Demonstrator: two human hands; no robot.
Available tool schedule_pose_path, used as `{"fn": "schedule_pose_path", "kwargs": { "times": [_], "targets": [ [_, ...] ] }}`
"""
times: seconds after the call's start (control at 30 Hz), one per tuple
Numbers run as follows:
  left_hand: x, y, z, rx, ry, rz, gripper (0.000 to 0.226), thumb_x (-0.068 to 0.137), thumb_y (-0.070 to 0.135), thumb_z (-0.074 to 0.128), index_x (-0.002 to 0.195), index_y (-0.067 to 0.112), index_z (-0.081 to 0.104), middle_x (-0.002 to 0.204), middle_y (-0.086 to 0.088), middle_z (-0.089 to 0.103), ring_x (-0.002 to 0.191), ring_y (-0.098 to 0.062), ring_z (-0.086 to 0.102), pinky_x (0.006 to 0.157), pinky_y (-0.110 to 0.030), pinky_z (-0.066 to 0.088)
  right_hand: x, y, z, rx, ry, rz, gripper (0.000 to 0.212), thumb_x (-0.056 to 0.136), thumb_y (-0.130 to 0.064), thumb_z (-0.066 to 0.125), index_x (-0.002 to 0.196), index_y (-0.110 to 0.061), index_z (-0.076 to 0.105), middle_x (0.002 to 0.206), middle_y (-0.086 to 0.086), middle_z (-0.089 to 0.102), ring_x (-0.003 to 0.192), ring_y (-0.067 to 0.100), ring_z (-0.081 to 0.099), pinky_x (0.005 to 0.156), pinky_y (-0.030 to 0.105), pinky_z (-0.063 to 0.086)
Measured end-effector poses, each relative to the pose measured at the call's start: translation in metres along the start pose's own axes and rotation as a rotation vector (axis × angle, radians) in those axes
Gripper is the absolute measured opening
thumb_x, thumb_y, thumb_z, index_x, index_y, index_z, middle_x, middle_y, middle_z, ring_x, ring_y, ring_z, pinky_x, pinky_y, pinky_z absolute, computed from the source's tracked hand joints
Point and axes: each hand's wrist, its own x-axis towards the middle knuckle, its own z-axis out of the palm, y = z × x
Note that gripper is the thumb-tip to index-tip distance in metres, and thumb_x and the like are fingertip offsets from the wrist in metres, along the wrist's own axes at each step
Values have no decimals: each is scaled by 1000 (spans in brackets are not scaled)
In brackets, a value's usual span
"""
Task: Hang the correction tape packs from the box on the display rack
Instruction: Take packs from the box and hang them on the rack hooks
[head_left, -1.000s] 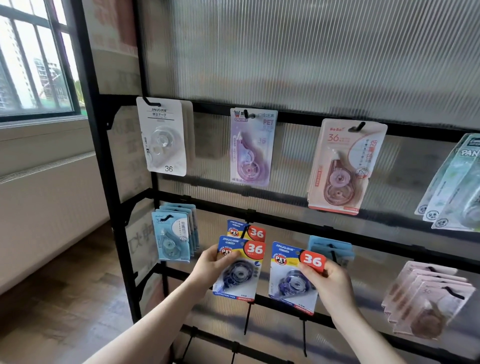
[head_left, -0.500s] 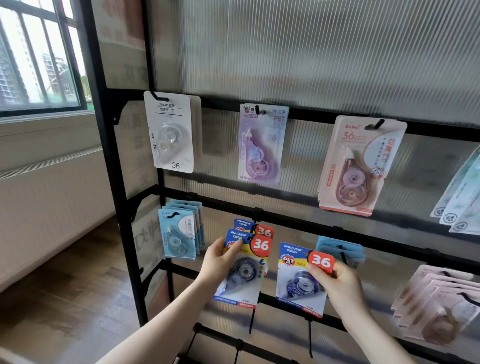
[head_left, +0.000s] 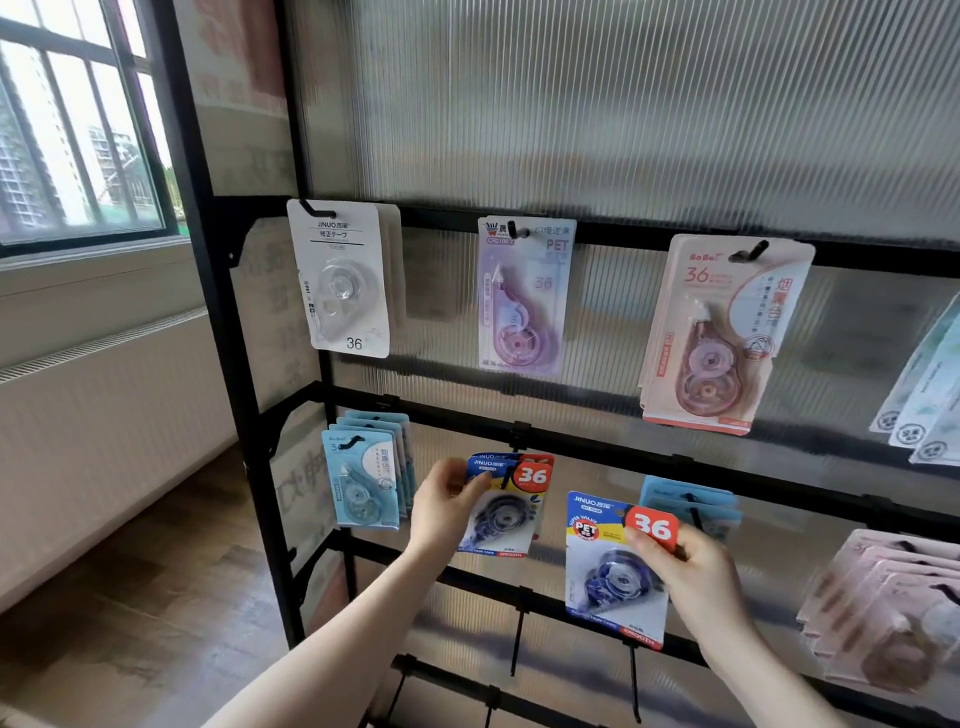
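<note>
My left hand (head_left: 442, 506) grips the left edge of a blue and yellow correction tape pack (head_left: 506, 506) marked 36, whose hole sits on a black hook (head_left: 506, 475) of the rack's middle row, in front of another like pack. A second such pack (head_left: 615, 569) is held free of the rack, lower and to the right. My right hand (head_left: 685, 577) pinches it at its red upper right corner. The black display rack (head_left: 597, 452) has a ribbed translucent back. The box is out of view.
White (head_left: 343, 275), purple (head_left: 522, 296) and pink (head_left: 719, 332) packs hang on the top row. Light blue packs (head_left: 363, 480) hang left of my left hand, more blue ones (head_left: 691, 501) behind the right pack, pink ones (head_left: 888, 608) at far right. Bare hooks (head_left: 634, 680) jut out below.
My left hand has moved its pack up and back onto the hook against the pack hanging there. The right hand and its pack stayed nearly in place. The view has shifted closer.
</note>
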Motion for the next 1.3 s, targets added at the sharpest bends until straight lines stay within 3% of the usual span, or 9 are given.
{"fn": "schedule_pose_path", "kwargs": {
  "times": [0.2, 0.3, 0.37, 0.5, 0.6, 0.77, 1.0, 1.17, 1.3],
  "targets": [
    [-14, 6, -28, 358, 164, 214, 23, 87, 27, 67, 105, 17, 58, 101, 5, 58, 92, -13, 55, 79, -30, 47, 5, -7, 14, -17, -26, -39, 7, 82, -15, 71, 77, -13, 66, 79, 3, 70, 77, 19, 65, 64, 30, 49],
    [-20, -1, -47, 655, 140, 379, 25, 87, 27, 67, 107, 13, 62, 103, 0, 60, 95, -22, 56, 79, -35, 46, 5, -14, 25, -9, -44, -52, 11, 81, -15, 72, 75, -12, 63, 78, 3, 69, 73, 16, 64, 62, 28, 49],
    [-24, -7, -59, 821, 112, 497, 22, 81, 25, 73, 97, 13, 65, 93, -4, 63, 86, -29, 60, 71, -37, 48, 6, -20, 35, -2, -66, -66, 11, 82, -14, 72, 76, -10, 63, 74, -1, 67, 69, 13, 63, 59, 22, 47],
    [-39, -14, -81, 1038, 102, 573, 26, 69, 29, 83, 82, 17, 64, 77, 1, 61, 70, -25, 62, 58, -34, 50, 9, -21, 58, 30, -88, -80, 17, 81, -18, 73, 77, -2, 66, 74, 4, 71, 74, 27, 67, 70, 40, 53],
    [-49, -13, -93, 1118, 103, 588, 32, 58, 29, 89, 78, 18, 66, 74, 2, 62, 67, -23, 63, 57, -32, 51, 12, -22, 73, 66, -94, -85, 23, 83, -22, 71, 75, -1, 66, 74, 11, 71, 74, 33, 66, 71, 46, 52],
    [-61, -14, -103, 1153, 104, 561, 31, 56, 29, 90, 75, 20, 65, 73, 4, 62, 64, -22, 62, 51, -32, 49, 17, -28, 93, 35, -101, -118, 13, 83, -24, 71, 71, -20, 66, 73, 2, 70, 71, 22, 65, 66, 33, 49],
    [-71, -23, -109, 1147, 100, 535, 15, 67, 35, 67, 74, 21, 65, 72, 5, 63, 62, -20, 62, 46, -30, 47, 23, -27, 104, -59, -95, -200, 17, 84, -21, 70, 89, -5, 69, 82, 8, 71, 78, 25, 66, 68, 37, 51],
    [-75, -29, -112, 1133, 46, 516, 31, 55, 25, 89, 74, 20, 64, 70, 3, 61, 60, -23, 61, 43, -27, 46, 20, -17, 105, -39, -63, -210, 11, 84, -18, 70, 91, -9, 70, 82, 4, 70, 77, 20, 64, 66, 31, 49],
    [-75, -31, -112, 1152, 35, 510, 31, 56, 26, 89, 70, 19, 62, 67, 3, 58, 58, -23, 59, 43, -27, 45, 17, -13, 102, -46, -60, -226, 10, 84, -14, 69, 91, -8, 69, 78, 1, 67, 73, 16, 60, 59, 24, 42]
  ]
}}
